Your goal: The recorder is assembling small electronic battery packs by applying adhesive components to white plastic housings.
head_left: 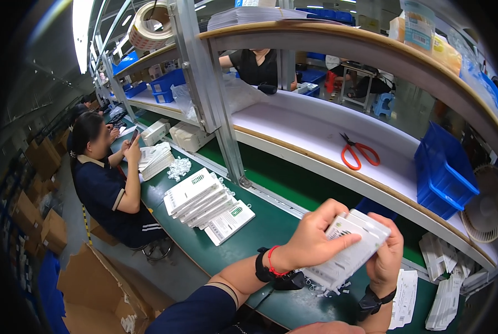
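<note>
Left hand [315,237] and right hand [388,256] are holding flat white boxes [346,256] (count unclear) above the desk [251,242]. Fingers [331,207] of both hands are grasping opposite edges; the left thumb is pressing across the top face, probably keeping the boxes from sliding apart. Small white plastic pieces [321,290] are lying beneath, likely hindering any flat set-down there. A white box stack [196,195] is leaning in overlapping steps to the left, presumably leaving working room. Red-handled scissors [351,145] and a blue bin [442,172] are resting on the shelf [293,119] beyond, its edge limiting forward reach.
</note>
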Action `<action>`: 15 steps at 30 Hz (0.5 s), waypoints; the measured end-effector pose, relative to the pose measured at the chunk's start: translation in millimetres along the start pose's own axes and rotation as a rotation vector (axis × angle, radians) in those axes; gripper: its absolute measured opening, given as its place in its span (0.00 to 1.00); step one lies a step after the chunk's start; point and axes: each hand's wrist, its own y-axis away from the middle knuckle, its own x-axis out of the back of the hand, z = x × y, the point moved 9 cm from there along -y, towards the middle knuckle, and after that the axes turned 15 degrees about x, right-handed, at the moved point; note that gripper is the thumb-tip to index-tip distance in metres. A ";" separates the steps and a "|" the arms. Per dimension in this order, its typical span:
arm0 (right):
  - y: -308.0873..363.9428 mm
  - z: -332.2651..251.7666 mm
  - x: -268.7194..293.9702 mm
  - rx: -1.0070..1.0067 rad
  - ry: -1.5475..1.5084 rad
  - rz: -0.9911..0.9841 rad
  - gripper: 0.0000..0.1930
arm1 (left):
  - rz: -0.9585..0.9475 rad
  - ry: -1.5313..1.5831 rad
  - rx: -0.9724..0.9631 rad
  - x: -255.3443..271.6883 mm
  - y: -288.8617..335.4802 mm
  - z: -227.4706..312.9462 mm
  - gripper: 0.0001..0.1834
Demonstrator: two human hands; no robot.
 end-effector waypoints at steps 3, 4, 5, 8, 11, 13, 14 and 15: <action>6.3 19.9 -11.5 -0.153 -0.171 -0.086 0.14 | 0.243 -0.011 -0.112 21.6 5.1 4.2 0.18; 8.0 26.0 -14.3 -0.185 -0.147 -0.131 0.14 | 0.394 -0.046 -0.188 33.1 11.8 7.8 0.18; 10.0 28.0 -11.4 -0.190 0.098 -0.242 0.13 | 0.363 -0.037 -0.206 34.1 10.8 8.7 0.20; 14.6 28.3 -20.3 -0.193 0.236 -0.339 0.12 | 0.119 0.389 0.009 31.5 1.1 0.5 0.22; 18.6 22.1 -31.4 -0.242 0.098 -0.355 0.13 | -0.205 0.652 0.207 22.3 -7.7 -0.1 0.46; 24.8 22.6 -37.4 -0.292 0.057 -0.397 0.14 | -0.482 0.750 0.313 -1.1 -6.2 -3.7 0.68; 30.6 25.1 -42.0 -0.344 0.010 -0.444 0.15 | -0.592 0.892 0.313 -10.5 -2.6 0.8 0.68; 34.9 29.3 -43.4 -0.371 -0.023 -0.487 0.16 | -0.703 0.954 0.359 -19.4 4.9 3.6 0.68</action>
